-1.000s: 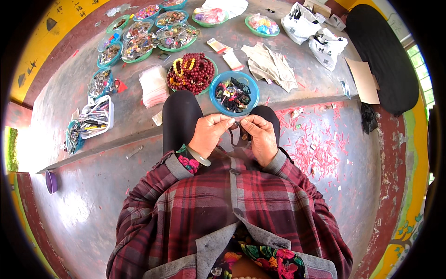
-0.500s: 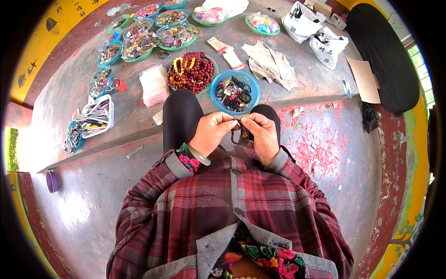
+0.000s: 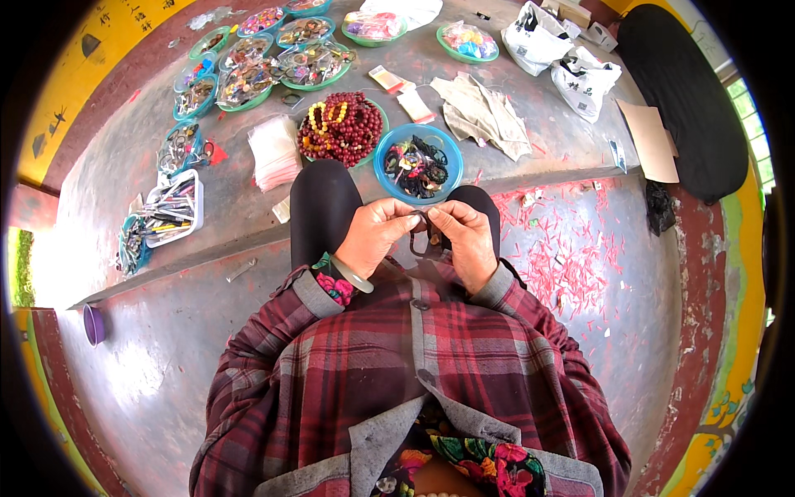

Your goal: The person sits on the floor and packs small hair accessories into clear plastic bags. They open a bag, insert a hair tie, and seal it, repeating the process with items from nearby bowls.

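Observation:
Above my lap, my left hand (image 3: 373,238) and my right hand (image 3: 469,247) meet, thumbs and forefingers pinched close together. Between them they grip a dark loop of cord (image 3: 413,245), which hangs down below the fingertips; its finer details are too small to make out. Just beyond my hands stands a blue plastic basin (image 3: 383,180) holding a tangle of dark cords (image 3: 434,159) with small colourful pieces. To its left, a green basin (image 3: 384,132) is heaped with dark red bead strings (image 3: 358,124) and a few yellow ones.
Clear plastic bags (image 3: 273,153) lie stacked left of the beads. A white tray (image 3: 199,207) holds pens and tools. Several basins of packaged trinkets (image 3: 315,66) fill the far left. A beige cloth (image 3: 484,116) and white bags (image 3: 584,83) lie right. Pink scraps (image 3: 563,257) litter the floor.
Hardly anything differs. Both hands keep their pinch on the cord loop, which has shifted very slightly.

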Motion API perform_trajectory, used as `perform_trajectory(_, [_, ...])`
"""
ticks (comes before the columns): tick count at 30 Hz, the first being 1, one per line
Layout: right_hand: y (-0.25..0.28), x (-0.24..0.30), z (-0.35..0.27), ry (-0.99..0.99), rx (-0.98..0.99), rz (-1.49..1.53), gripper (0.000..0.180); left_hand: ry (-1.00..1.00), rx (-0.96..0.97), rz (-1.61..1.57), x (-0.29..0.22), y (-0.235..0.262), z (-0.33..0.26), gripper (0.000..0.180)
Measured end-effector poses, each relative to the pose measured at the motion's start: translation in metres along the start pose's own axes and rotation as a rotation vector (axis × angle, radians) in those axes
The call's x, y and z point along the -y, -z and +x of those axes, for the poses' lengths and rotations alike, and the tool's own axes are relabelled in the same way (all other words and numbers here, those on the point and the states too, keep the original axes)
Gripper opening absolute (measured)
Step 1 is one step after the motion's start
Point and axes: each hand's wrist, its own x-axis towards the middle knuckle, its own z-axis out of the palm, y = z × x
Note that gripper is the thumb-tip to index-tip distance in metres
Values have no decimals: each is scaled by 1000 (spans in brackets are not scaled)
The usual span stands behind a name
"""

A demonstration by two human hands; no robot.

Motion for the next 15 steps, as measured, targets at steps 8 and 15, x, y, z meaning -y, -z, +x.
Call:
perform_trajectory(8, [3,-3,2,-6,-30,28,10,38,-8,23,2,4,2,16])
perform_trajectory(15, [6,-5,3,22,-68,100,12,30,-23,-26,-2,2,0,17])
